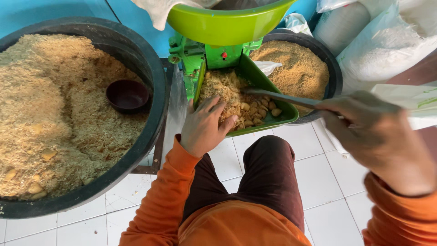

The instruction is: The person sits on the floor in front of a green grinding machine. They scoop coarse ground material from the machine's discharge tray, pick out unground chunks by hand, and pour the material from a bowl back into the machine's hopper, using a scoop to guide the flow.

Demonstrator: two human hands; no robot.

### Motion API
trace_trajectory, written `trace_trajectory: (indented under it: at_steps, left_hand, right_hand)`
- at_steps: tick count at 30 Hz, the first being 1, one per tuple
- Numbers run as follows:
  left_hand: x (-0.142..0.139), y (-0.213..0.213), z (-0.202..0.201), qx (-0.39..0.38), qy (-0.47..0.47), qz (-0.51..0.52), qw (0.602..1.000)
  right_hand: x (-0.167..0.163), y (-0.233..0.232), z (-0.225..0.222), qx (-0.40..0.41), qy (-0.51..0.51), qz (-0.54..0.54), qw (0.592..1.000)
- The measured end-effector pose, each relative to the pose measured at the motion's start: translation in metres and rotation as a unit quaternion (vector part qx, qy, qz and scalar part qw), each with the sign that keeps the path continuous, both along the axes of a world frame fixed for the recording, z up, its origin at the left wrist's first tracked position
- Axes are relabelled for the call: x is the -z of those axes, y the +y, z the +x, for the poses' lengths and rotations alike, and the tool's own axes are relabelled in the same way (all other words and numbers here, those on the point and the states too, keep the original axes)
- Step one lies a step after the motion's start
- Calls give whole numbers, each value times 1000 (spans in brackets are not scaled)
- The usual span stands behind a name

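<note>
- Head view: the left hand (203, 129) lies flat and open, fingers spread, pressing on the heap of crumbly tan meal (221, 89) in the green chute tray (263, 79) of the green grinding machine (214, 53). It grips nothing. The fingertips point toward the machine's outlet just beyond them, so a slip forward could bring them against moving parts, if it is running; I cannot tell that.
- The right hand (364, 125) is closed around the handle of a long metal spoon-like tool (281, 98), whose tip reaches left into the tray near the pale nuts (257, 110). The tool is blurred, so its exact shape is uncertain. A hard sweep could strike the left hand's fingers, which are close to the tip.
- The nuts lie at the tray's low lip, just right of the left hand. A push could send them over the edge onto the white tiled floor (318, 175) below.
- The big black tub (157, 107) with its dark bowl (127, 95) sits left of the left hand; meal pushed that way might fall in the gap between.
</note>
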State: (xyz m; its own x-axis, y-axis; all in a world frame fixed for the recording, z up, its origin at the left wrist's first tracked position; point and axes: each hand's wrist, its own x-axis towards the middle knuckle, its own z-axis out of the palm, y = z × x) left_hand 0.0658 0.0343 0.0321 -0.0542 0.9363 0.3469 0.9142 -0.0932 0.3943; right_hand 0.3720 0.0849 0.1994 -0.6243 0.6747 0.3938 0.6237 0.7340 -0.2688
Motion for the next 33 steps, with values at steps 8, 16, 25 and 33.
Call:
trace_trajectory:
  at_steps: [8, 16, 25, 33]
  left_hand:
    - [6, 3, -1, 23, -27, 73, 997]
    - [2, 4, 0, 21, -35, 45, 998]
    - [5, 6, -2, 23, -18, 45, 999]
    - [4, 4, -2, 15, -27, 51, 998]
  right_hand:
    - [42, -1, -31, -24, 85, 3, 996]
    - [80, 15, -54, -1, 104, 53, 993]
    - [82, 7, -39, 25, 89, 47, 995]
    - [99, 14, -71, 26, 94, 29, 995]
